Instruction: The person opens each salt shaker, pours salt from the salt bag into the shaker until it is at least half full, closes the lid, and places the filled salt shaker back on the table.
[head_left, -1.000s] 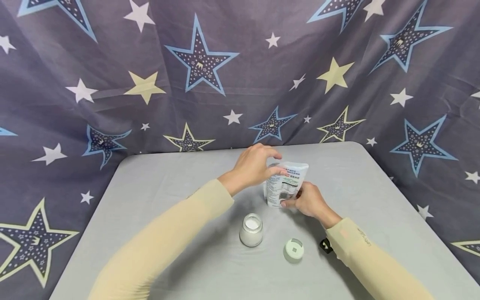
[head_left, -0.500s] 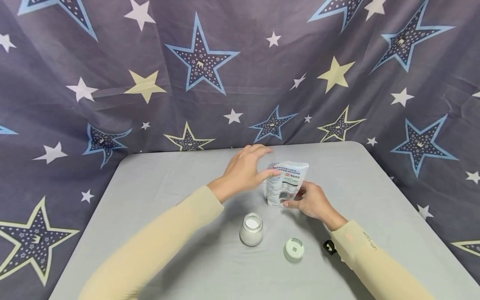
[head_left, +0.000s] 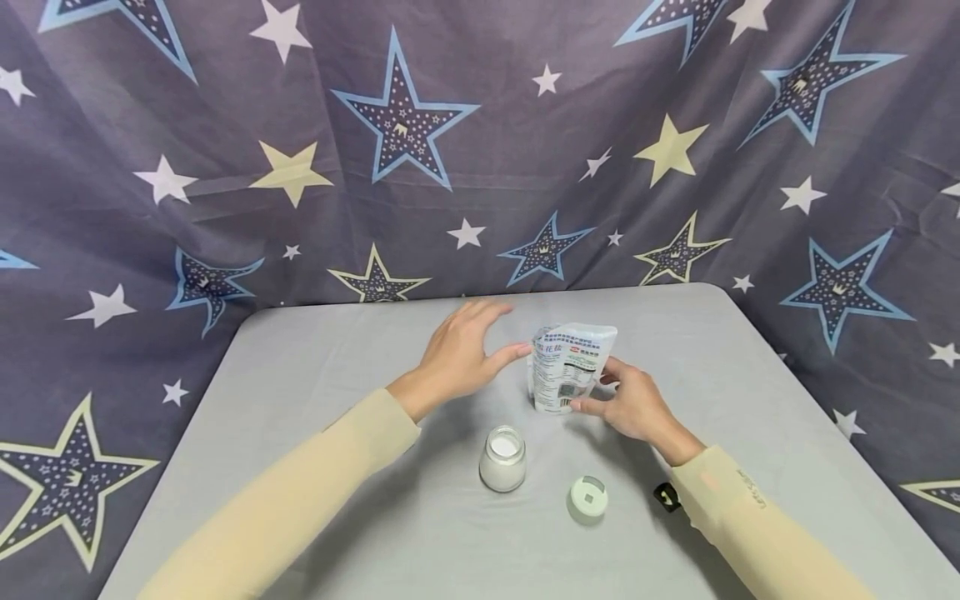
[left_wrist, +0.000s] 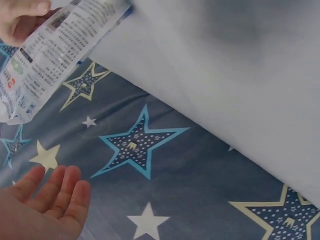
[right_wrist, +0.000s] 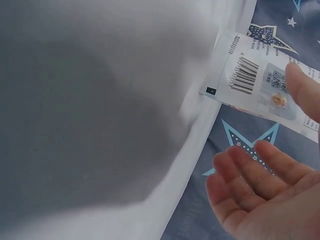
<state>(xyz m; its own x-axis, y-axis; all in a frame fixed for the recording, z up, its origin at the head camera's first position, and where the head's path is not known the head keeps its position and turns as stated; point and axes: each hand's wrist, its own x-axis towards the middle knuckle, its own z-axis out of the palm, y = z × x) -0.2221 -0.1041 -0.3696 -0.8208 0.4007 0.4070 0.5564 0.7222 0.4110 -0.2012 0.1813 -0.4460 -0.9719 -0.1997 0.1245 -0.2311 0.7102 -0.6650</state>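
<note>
A white stand-up pouch (head_left: 570, 371) with blue print, apparently of salt, stands upright on the table. My left hand (head_left: 459, 354) is just left of it, fingers spread and nothing in them; the left wrist view shows the same hand (left_wrist: 50, 205) apart from the pouch (left_wrist: 55, 60). On the pouch's right, my right hand (head_left: 628, 404) has its thumb at the lower front corner. In the right wrist view the fingers (right_wrist: 240, 185) are loosely bent and apart from the pouch (right_wrist: 255, 75). Nearer me stands an uncapped glass jar (head_left: 502, 471) of white contents.
A pale green round lid (head_left: 588, 498) lies on the grey table (head_left: 450, 550), right of the jar. A small black object (head_left: 667, 497) is beside the right sleeve. Behind the table hangs a star-patterned curtain (head_left: 300, 233).
My left hand has drawn away from the pouch, moving left and slightly toward me. The right hand has shifted slightly right, its thumb moving toward the pouch's edge. The pouch stays standing.
</note>
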